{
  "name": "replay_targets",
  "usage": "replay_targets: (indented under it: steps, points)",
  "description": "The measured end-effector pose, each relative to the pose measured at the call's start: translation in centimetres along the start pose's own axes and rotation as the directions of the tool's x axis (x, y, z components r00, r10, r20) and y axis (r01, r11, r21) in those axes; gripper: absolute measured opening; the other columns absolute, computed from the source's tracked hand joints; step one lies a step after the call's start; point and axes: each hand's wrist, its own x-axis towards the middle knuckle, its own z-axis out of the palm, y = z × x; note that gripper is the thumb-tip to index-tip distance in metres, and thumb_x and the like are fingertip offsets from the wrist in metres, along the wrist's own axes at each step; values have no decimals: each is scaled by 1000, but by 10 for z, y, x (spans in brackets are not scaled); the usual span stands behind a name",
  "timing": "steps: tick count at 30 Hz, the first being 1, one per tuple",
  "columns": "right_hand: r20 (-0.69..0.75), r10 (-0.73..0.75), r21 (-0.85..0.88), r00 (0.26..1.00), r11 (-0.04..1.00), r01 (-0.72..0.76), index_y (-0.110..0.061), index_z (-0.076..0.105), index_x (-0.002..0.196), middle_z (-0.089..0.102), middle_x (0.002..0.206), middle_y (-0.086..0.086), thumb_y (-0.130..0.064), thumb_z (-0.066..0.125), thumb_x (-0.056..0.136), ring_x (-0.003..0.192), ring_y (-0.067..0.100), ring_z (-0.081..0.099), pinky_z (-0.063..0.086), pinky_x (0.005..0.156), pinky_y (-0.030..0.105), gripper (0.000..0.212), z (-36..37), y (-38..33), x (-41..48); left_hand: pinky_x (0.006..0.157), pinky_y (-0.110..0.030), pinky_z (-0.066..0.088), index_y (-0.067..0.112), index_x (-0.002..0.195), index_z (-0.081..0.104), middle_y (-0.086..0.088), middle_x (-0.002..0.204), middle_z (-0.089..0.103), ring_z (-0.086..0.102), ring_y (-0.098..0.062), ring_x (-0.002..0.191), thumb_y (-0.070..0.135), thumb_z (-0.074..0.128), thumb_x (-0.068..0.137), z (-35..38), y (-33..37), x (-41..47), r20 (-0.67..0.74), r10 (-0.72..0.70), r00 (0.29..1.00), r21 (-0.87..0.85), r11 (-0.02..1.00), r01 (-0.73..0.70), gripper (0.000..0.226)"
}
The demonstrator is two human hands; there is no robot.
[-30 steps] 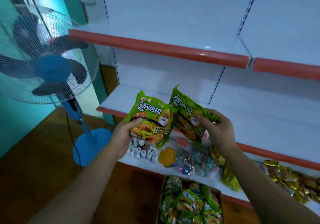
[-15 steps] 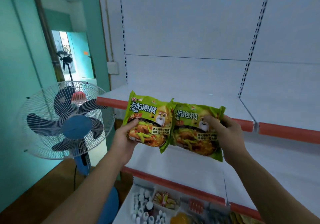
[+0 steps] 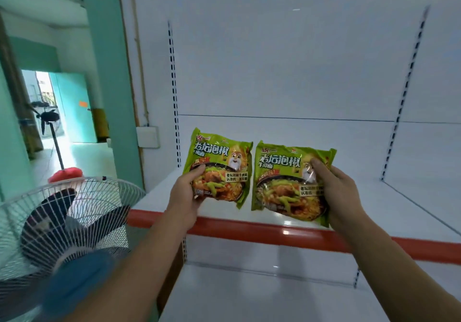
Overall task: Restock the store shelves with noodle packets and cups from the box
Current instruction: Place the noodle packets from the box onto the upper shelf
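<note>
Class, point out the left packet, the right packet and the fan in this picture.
left packet (image 3: 222,152), head view, on its printed title.
right packet (image 3: 279,164), head view, on its printed title.
fan (image 3: 87,197), head view, on its wire guard.

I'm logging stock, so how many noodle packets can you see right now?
2. The left packet is in the left hand, the right packet in the right hand, both held above the red-edged shelf. No others show.
</note>
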Motion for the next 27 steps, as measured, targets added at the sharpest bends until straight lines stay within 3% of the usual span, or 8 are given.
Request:
replay_targets:
  steps: [6, 11, 14, 19, 22, 24, 26, 27]
  points:
    - [-54, 32, 12, 998, 999, -32, -10, 70, 104, 77, 90, 11, -30, 65, 94, 79, 31, 75, 61, 65, 44, 23, 47, 18, 40, 68, -30, 49, 14, 99, 69, -1, 82, 73, 65, -16, 77, 22, 66, 88, -12, 12, 73, -14, -69, 998, 194, 978, 70, 14]
    - [-51, 86, -93, 995, 992, -90, -9, 70, 103, 76, 91, 13, -34, 65, 93, 81, 33, 74, 59, 77, 53, 27, 64, 33, 73, 66, -31, 49, 14, 92, 64, -5, 81, 70, 63, -17, 76, 20, 62, 92, -17, 8, 107, -41, -158, 987, 323, 932, 163, 7]
    - [-40, 123, -140, 992, 982, -128, -10, 69, 102, 76, 90, 12, -36, 65, 93, 81, 34, 74, 59, 79, 51, 28, 70, 37, 94, 64, -30, 49, 12, 102, 63, -6, 88, 70, 64, -18, 78, 21, 61, 94, -27, 10, 121, -63, -76, 995, 449, 888, 96, 12]
    - [77, 217, -274, 973, 943, -189, -9, 65, 108, 74, 95, 10, -24, 73, 87, 80, 27, 72, 58, 71, 37, 27, 71, 50, 118, 74, -30, 49, 13, 134, 49, -3, 117, 66, 65, -18, 93, 33, 68, 89, -45, 6, 132, -14, 43, 999, 789, 614, -16, 52]
    - [174, 271, -430, 947, 886, -175, -14, 64, 105, 73, 101, 10, -6, 78, 80, 90, 28, 71, 57, 81, 40, 30, 66, 56, 121, 107, -41, 39, 18, 155, 21, -7, 151, 40, 43, -28, 134, 37, 69, 88, -54, -2, 137, 75, 178, 981, 957, 264, -121, 84]
    - [199, 298, -509, 934, 846, -161, -14, 62, 108, 73, 100, 8, -5, 79, 78, 87, 24, 70, 56, 74, 33, 36, 61, 58, 126, 117, -40, 27, 20, 153, 29, -3, 156, 33, 30, -23, 143, 38, 69, 88, -52, 1, 133, 222, 245, 944, 947, 178, -269, 78]
    - [195, 305, -535, 932, 830, -160, -15, 60, 113, 73, 101, 7, -7, 82, 75, 87, 23, 70, 55, 70, 30, 44, 57, 59, 131, 117, -37, 27, 25, 148, 40, 2, 153, 39, 33, -19, 141, 61, 69, 76, -47, 4, 130, 348, 92, 933, 910, 205, -359, 85]
    - [184, 297, -525, 937, 836, -162, -15, 58, 116, 72, 103, 7, -6, 83, 74, 88, 24, 70, 55, 70, 32, 50, 56, 60, 134, 117, -40, 27, 29, 148, 39, 3, 152, 39, 32, -19, 141, 77, 63, 63, -44, 5, 130, 385, -29, 922, 915, 143, -378, 101]
